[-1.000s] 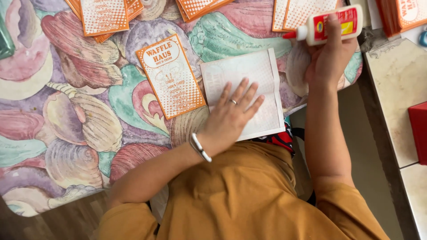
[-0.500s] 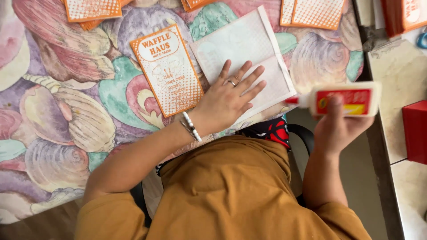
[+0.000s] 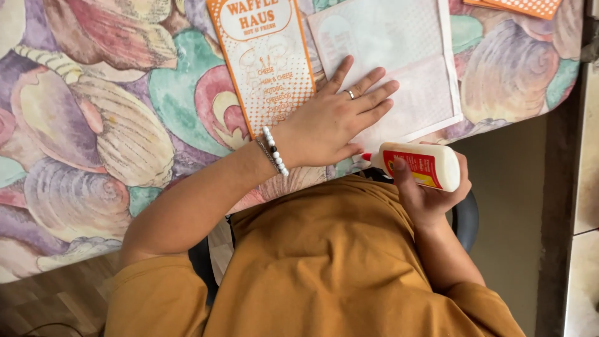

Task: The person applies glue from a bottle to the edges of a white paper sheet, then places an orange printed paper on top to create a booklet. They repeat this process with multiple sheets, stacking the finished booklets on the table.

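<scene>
Across most of the view lies the counter point(image 3: 93, 125), covered by a cloth with big seashell pictures in purple, green, pink and cream. Its near edge runs just in front of the person, who wears a mustard-yellow shirt point(image 3: 324, 268) that fills the lower middle of the view. To the right of the counter there is a dark gap and then a pale tiled surface point(image 3: 586, 187).

On the counter, near its edge, lies a white sheet of paper point(image 3: 399, 56) with a faint print showing through it. Just beside it on the left lies an orange and white printed card point(image 3: 265, 62) with a dotted pattern, and the two seem to touch or overlap slightly along their sides. At the top right corner, a piece of another orange dotted card point(image 3: 524, 6) is visible.

The left hand point(image 3: 337, 118) lies flat and open on the white sheet, fingers spread, pressing it down; it does not grip anything. It has a ring on one finger and a bracelet of white beads point(image 3: 274, 151) at the wrist.

The right hand point(image 3: 427, 193) is closed around a white glue bottle point(image 3: 424, 165) with a red and yellow label. The bottle lies on its side, off the counter edge, just below the sheet. Its red tip points left, near the thumb of the left hand.
</scene>
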